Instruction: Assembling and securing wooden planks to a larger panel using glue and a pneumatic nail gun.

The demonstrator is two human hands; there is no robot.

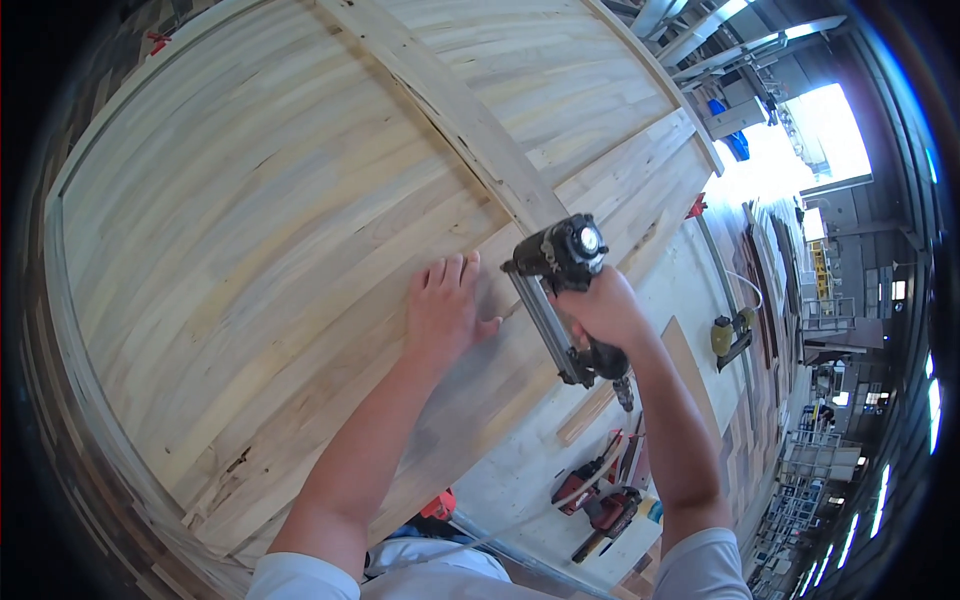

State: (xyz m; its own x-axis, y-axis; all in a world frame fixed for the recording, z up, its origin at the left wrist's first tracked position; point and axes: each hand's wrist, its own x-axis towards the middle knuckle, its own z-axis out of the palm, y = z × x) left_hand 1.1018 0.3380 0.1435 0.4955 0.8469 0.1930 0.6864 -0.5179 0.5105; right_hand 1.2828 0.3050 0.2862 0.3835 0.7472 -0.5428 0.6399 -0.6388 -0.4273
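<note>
My left hand (445, 305) lies flat with its fingers spread on a large pale wooden panel (250, 240), near its close edge. In my right hand (608, 310) is a black pneumatic nail gun (552, 252), my fingers wrapped round its handle. The gun's nose and silver magazine are over the panel, beside a wooden cross strip (470, 125). Whether the nose touches the wood I cannot tell. An air fitting (624, 392) shows at the lower end of the gun's handle, below my right hand.
Red-and-black power tools (600, 503) lie on the pale bench top (525, 475) close to me, with a hose across them. A second, yellow-and-black nail gun (730, 338) rests farther right. Red clamps (437, 505) sit at the panel's edge. Stacked boards (765, 290) lie beyond.
</note>
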